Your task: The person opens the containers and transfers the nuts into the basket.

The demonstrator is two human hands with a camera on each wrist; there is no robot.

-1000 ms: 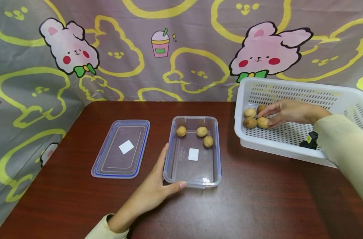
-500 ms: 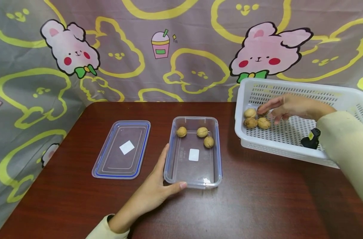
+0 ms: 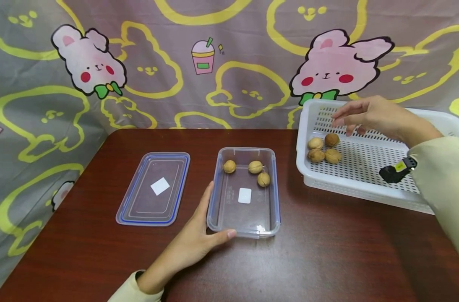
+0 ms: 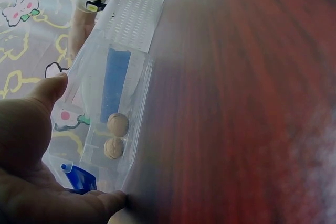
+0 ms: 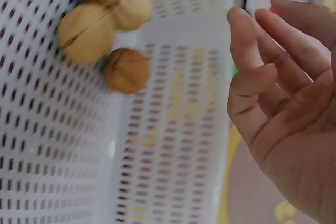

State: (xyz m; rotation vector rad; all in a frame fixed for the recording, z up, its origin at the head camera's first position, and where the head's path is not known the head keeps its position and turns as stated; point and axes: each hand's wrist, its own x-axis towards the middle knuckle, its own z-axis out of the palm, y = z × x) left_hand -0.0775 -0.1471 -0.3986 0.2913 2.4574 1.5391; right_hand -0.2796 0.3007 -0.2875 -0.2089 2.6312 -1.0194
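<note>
My left hand [image 3: 193,239] grips the near left corner of a clear plastic container [image 3: 229,216], thumb along its front edge and fingers along its left side. Three walnuts [image 3: 263,179] lie toward the container's far end. Over the white perforated basket [image 3: 358,192], my right hand [image 3: 384,117] is raised with loosely bent fingers and nothing in them. Several walnuts [image 3: 332,139] cluster at the basket's left end, below the fingertips. In the right wrist view that hand [image 5: 294,98] is apart from the walnuts [image 5: 126,71], beside the basket's rim.
A clear lid [image 3: 146,205] with a blue seal lies flat on the table [image 3: 327,251], left of the container. Behind the table hangs a patterned cloth [image 3: 244,50]. A black wrist device [image 3: 393,173] sits by the right sleeve.
My right hand has lifted off the basket's walnuts, moving up and back with its fingers loosening; the walnuts stay in the basket. The left hand and container have not visibly moved.
</note>
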